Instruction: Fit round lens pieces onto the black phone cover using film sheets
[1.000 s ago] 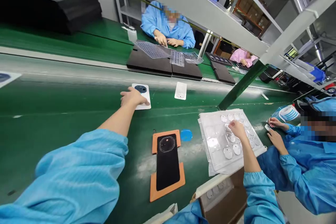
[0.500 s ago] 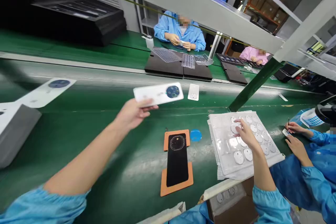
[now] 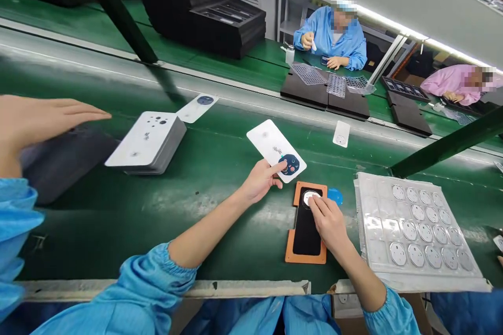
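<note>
At far left, a co-worker's hand (image 3: 47,118) is hovering, fingers straight, above a blurred grey shape. Next along the green worktop (image 3: 218,172), a stack of white panels (image 3: 143,138) is standing, with a loose panel (image 3: 194,110) lying just beyond it. Toward the middle, the person's left hand (image 3: 260,182) is gripping a tilted white panel (image 3: 271,138) by its near end, the index finger crossing a dark blue circle. Just to the right, an orange fixture (image 3: 305,258) is holding a black plate (image 3: 307,233). The right hand (image 3: 328,217), apart from the left, is resting bunched fingertips on a white disc (image 3: 309,196) at the plate's far end; whether it is pinching or pressing, I cannot tell. A blue disc (image 3: 336,197) is lying beside the fixture. Farther right, a clear tray (image 3: 378,264) is holding rows of white discs (image 3: 415,255).
</note>
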Demonstrator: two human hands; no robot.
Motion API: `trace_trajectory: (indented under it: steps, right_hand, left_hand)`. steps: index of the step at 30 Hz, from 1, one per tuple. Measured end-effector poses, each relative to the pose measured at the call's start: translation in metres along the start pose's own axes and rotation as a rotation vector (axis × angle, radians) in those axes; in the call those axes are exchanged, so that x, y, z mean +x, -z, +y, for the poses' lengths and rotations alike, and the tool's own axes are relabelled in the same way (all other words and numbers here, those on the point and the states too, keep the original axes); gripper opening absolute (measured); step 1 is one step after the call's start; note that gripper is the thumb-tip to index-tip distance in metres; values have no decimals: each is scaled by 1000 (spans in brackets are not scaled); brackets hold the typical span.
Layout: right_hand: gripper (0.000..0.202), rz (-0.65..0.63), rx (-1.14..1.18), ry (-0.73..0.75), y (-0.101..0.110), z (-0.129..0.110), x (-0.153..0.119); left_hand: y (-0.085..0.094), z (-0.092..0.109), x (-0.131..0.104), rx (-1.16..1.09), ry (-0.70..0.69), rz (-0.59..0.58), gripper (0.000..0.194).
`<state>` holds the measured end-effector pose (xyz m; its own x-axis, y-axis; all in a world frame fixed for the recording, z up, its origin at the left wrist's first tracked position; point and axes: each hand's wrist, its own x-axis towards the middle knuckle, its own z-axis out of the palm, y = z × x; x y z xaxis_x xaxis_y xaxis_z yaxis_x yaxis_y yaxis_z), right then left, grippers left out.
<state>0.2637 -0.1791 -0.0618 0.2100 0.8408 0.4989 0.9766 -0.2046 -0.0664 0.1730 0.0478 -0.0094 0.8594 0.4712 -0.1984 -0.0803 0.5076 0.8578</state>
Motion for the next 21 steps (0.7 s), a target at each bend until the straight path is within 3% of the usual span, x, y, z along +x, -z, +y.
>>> trace_trajectory:
  steps: [5,11,17,21]
  right_hand:
    - [34,-65,-25,53,-2,1,-3]
    - [29,-80,94,17,7,0,4]
    - [30,135,324,-134,22,-15,33]
    - [17,247,447,-253,22,-29,57]
  left_hand:
    - [11,0,8,55,-80,19,40]
    - [11,-4,12,127,-156,-21,37]
    - [0,-11,5,288,-195,27,35]
    - [-14,-13,-6,304,-244,68,32]
